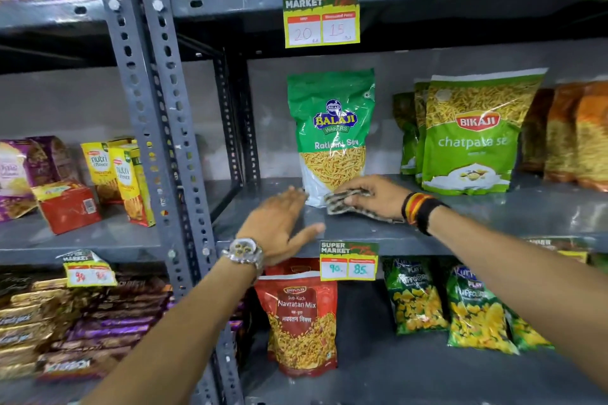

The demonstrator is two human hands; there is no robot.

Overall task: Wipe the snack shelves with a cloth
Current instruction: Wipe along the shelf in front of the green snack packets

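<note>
A grey metal shelf runs across the middle of the head view. My right hand presses a dark patterned cloth flat on the shelf, just in front of an upright green Balaji Ratlami Sev bag. My left hand, with a wristwatch, lies open on the shelf's front part to the left of the cloth, fingertips close to the bag's lower left corner. Whether they touch the bag I cannot tell.
Green Bikaji bags and orange packets stand on the same shelf to the right. A price tag hangs from the shelf edge. Perforated grey uprights stand at left. A red Navratan Mix bag and green puff bags sit on the shelf below.
</note>
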